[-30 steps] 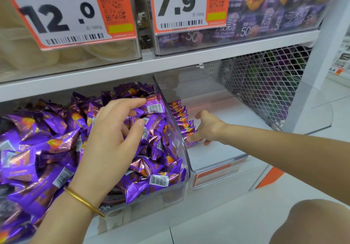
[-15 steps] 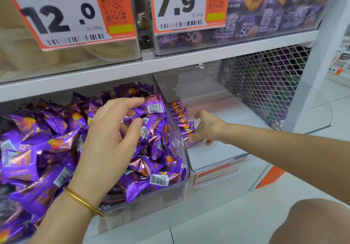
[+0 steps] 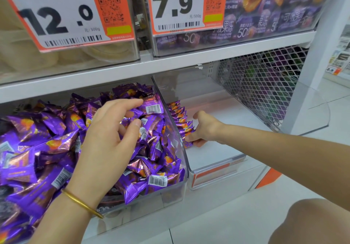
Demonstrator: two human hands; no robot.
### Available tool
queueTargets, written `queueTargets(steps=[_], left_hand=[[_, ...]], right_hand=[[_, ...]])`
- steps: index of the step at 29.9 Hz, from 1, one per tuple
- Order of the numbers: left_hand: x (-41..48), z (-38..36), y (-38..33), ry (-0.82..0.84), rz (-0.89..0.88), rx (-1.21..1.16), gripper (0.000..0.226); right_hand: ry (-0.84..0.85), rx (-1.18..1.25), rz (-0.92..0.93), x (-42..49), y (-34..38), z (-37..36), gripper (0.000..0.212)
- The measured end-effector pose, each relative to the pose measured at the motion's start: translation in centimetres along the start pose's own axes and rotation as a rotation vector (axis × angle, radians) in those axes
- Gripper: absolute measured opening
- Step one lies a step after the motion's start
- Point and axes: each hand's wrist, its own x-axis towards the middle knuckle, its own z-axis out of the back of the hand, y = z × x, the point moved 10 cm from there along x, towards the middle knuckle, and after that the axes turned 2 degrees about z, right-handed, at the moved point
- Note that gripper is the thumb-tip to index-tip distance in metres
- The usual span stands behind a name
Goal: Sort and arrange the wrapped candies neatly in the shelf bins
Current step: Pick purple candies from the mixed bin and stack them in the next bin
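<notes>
12.0 price tag (image 3: 56, 19), 7.9 price tag (image 3: 175, 6)

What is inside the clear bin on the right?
A row of purple candies stands along the left wall of the clear bin; the right hand grips the row's near end. The hand covers part of the nearest candies, so their count cannot be told.

Heap (image 3: 47, 139) fills the left bin (image 3: 177, 188), left hand (image 3: 106, 145) on top. In the right bin (image 3: 217, 169), a row (image 3: 180, 118) lines its left wall, right hand (image 3: 204, 128) at its near end.
</notes>
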Motion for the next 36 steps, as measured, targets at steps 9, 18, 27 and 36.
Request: queueTargets(steps=[9,18,27,36], left_hand=[[-0.02,0.01,-0.07,0.0,0.006,-0.008,0.037],[-0.01,0.01,0.2,-0.001,0.008,-0.014,0.035],[-0.03,0.06,0.27,-0.003,-0.009,0.0,0.037],[-0.01,0.03,0.14,-0.004,-0.017,-0.008,0.033]], right_hand=[[0.001,-0.04,0.009,-0.35,0.06,0.23,0.069],[-0.008,-0.11,0.002,-0.19,-0.39,0.22,0.073],[-0.046,-0.092,0.021,0.48,-0.31,0.3,0.072],[-0.024,-0.075,0.018,0.4,-0.63,-0.01,0.079]])
